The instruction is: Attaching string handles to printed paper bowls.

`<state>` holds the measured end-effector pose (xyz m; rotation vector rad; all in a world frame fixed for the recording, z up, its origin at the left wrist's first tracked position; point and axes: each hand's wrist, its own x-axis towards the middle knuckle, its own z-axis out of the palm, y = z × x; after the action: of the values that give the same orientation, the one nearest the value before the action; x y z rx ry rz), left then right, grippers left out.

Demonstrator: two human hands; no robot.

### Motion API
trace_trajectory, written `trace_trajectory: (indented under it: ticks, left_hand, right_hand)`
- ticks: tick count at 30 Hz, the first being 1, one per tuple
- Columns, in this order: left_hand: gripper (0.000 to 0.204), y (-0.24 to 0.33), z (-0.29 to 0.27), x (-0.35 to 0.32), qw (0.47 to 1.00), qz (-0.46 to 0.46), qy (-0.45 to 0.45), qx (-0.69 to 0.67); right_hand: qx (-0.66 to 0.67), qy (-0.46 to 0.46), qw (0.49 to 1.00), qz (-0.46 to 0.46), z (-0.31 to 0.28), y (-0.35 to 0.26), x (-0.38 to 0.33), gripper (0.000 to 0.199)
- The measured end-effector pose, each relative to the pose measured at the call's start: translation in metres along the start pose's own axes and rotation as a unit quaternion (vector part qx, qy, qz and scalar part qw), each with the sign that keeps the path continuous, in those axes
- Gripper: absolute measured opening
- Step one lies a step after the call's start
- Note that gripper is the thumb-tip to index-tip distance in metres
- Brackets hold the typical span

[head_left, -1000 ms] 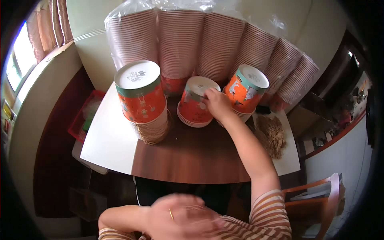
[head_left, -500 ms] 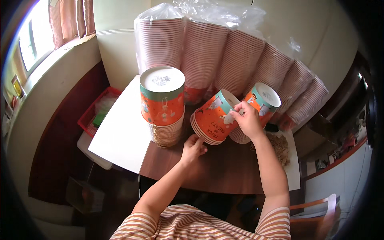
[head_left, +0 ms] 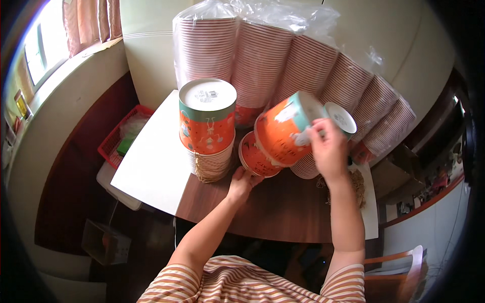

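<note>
An orange paper bucket with a teal band and white ghost print hangs tilted, bottom end up. My right hand pinches it near the base; motion blurs the fingers. Below and partly inside it is a second orange paper bucket. My left hand grips this lower one by its rim, thumb and fingers at the near edge. On the left stands an upside-down stack of the same buckets, with twine hanging on its side. Another upturned stack is half hidden behind my right hand.
Tall plastic-wrapped bucket stacks line the back of the brown and white table. A tangle of twine lies at the table's right. A red basket sits beyond the left edge; a chair stands at lower right.
My right hand has lifted the upper bucket up and away from the nested ones, exposing the lower bucket's printed side. My left hand has stayed near the rim.
</note>
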<state>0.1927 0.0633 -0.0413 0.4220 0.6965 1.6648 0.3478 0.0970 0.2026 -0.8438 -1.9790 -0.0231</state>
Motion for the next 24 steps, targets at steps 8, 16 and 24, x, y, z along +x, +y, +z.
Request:
trace_trajectory:
  ticks: [8,16,24]
  left_hand:
    - [0.029,-0.014,-0.005,0.059,0.998,-0.062,-0.005,0.02]
    - [0.05,0.018,0.028,0.037,0.979,-0.161,-0.038,0.118]
    - [0.046,0.086,0.043,-0.076,0.915,-0.045,-0.149,0.373]
  right_hand:
    - [0.263,0.121,0.929,0.229,-0.087,0.006,-0.052,0.011]
    - [0.649,0.197,0.503,0.536,-0.007,0.055,-0.216,0.018]
    - [0.681,0.118,0.439,0.574,0.033,0.027,-0.288,0.015]
